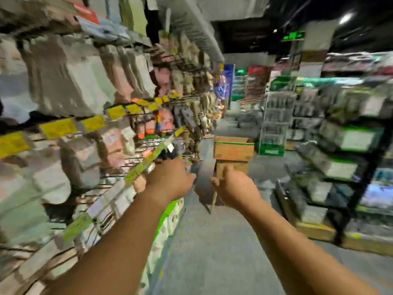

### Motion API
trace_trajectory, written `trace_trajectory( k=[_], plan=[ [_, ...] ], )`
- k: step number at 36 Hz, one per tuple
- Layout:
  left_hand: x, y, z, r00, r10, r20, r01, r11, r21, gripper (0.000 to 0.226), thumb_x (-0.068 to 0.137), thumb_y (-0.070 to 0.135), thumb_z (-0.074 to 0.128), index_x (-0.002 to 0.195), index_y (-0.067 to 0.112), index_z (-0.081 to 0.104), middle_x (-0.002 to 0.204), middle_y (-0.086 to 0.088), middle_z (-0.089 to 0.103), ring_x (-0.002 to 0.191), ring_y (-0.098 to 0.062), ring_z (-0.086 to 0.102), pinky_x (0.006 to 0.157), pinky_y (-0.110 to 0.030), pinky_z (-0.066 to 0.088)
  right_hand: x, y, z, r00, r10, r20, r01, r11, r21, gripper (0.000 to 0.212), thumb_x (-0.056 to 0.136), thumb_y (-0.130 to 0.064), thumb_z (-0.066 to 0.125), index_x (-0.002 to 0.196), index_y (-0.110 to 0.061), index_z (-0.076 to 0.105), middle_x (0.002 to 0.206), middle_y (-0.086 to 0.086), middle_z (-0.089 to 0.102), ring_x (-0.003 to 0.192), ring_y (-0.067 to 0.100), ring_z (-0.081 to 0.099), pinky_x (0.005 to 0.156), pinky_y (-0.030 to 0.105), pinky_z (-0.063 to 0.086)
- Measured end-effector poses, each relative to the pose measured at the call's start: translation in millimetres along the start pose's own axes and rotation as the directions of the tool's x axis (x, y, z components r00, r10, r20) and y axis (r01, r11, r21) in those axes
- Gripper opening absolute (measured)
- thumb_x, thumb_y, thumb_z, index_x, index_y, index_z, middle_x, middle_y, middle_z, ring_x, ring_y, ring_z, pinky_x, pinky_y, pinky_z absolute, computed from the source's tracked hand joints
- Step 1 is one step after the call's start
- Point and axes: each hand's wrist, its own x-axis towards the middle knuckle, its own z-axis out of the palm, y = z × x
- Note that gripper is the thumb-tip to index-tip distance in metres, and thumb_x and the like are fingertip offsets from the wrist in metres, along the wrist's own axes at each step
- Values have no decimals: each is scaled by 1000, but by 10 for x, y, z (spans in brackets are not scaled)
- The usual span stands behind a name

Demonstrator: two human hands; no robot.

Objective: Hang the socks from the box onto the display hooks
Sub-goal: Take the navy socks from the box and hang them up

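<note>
A dark pair of socks [170, 153] is held up by the left hand [170, 179] at the display hooks [187, 155], apparently for hanging; right hand [231, 186] loosely curled, grip unclear through blur, box [232, 147] beyond.

Everything's pretty smeared here, so details are rough. The box [233, 148] is plain brown cardboard with a green strip along its top edge, sitting upright on top of a second, smaller brown box [232, 168] out in the aisle, just past the end of the rack. Can't see what's inside it from this angle. The socks [173, 151] in play look like a dark, greyish-blue bundle with a small white tag, held up right at the wire display hooks [187, 155] on the lower part of the rack. The hooks are thin metal prongs sticking out toward the aisle, most rows already loaded with hanging pairs in pale pinks, whites and beiges.
</note>
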Motion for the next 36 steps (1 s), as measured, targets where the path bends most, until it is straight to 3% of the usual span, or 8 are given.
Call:
trace_trajectory(
  k=[3,8,11,18,27,36],
  plan=[
    [375,499,297,996,81,42,-80,996,-27,37,94,54,57,101,17,57,107,-10,64,101,-32,60,75,-37,46,202,552,-70,997,67,-42,-69,996,-49,47,98,-52,47,113,-8,47,111,15,65,104,35,61,69,35,37],
    [878,954,689,991,109,77,-105,993,-51,35,90,58,58,95,24,53,106,-8,65,102,-33,60,77,-38,51,633,1126,-105,989,140,-55,-142,989,-33,52,94,-59,47,119,-13,51,112,10,66,102,33,64,77,38,50],
    [1178,1084,843,990,95,107,-92,995,-26,37,92,56,57,105,21,57,114,-10,65,110,-34,60,84,-39,50,930,1311,-62,986,163,-27,-164,986,-22,55,92,-61,46,121,-15,50,114,9,67,102,31,64,82,40,54],
    [2062,1110,1270,990,45,137,-37,998,-60,37,93,56,56,107,22,57,109,-5,66,102,-30,62,85,-39,54,1771,1691,232,975,219,29,-220,974,50,48,94,-58,49,115,-15,49,112,9,65,102,31,62,81,39,52],
    [3620,995,1932,977,-17,214,37,995,-88,44,94,57,56,119,21,57,117,-4,65,108,-29,62,88,-38,53,3281,2056,793,948,290,129,-304,947,109,48,94,-58,48,114,-14,49,113,8,65,103,29,61,76,36,48],
    [5273,1131,2600,957,-10,291,34,996,-78,36,93,60,54,105,26,55,99,1,66,97,-26,64,80,-35,53,4811,2565,1192,919,348,186,-375,917,138,42,95,-57,49,110,-18,48,112,6,64,102,28,61,73,33,45]
  ],
)
